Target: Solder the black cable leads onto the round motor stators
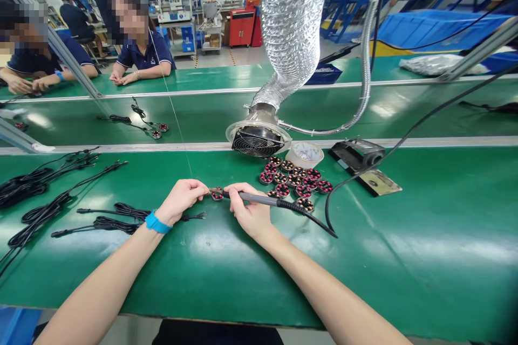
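My right hand is wrapped round a grey soldering iron, whose tip points left over a small round motor part on the green table. Pinched fingers of my left hand meet the left side of that part. A thin wire hangs from above down toward this hand; whether it is what the fingers pinch is too small to tell. Several similar round parts with red or copper coils lie to the right. Black cables lie beside my left wrist.
A fume duct with a fan grille hangs beyond my hands. Behind the round parts stand a tape roll and an iron stand. More cable bundles lie left. People sit across the table.
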Motion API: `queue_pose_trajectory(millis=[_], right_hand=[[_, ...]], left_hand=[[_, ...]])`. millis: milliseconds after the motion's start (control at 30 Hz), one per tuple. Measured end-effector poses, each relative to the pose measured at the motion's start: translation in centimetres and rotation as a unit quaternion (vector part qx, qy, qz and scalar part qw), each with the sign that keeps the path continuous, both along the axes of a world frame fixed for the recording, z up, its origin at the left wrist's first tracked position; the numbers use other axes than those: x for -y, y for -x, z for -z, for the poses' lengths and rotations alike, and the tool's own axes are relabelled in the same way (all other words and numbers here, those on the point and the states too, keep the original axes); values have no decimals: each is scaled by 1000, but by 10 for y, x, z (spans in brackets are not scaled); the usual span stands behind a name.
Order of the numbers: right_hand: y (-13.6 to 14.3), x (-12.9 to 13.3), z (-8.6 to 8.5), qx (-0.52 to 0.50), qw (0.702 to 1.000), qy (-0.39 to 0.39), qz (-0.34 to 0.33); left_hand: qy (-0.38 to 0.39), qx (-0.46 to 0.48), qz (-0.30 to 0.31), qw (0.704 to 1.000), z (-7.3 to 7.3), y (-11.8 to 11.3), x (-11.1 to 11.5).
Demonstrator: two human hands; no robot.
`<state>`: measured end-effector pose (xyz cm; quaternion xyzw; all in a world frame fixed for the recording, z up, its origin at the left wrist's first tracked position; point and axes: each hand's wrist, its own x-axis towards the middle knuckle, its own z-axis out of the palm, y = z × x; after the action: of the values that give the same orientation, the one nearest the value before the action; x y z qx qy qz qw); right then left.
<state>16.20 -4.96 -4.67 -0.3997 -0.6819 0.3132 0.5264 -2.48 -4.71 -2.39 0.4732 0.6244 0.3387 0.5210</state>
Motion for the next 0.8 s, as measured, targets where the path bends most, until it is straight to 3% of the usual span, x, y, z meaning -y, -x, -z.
queue_pose_trajectory(millis=[800], right_hand=[[1,-1,3,-22,1000,12,13]], left_hand=[[-7,7,5,1000,3,1,-1]])
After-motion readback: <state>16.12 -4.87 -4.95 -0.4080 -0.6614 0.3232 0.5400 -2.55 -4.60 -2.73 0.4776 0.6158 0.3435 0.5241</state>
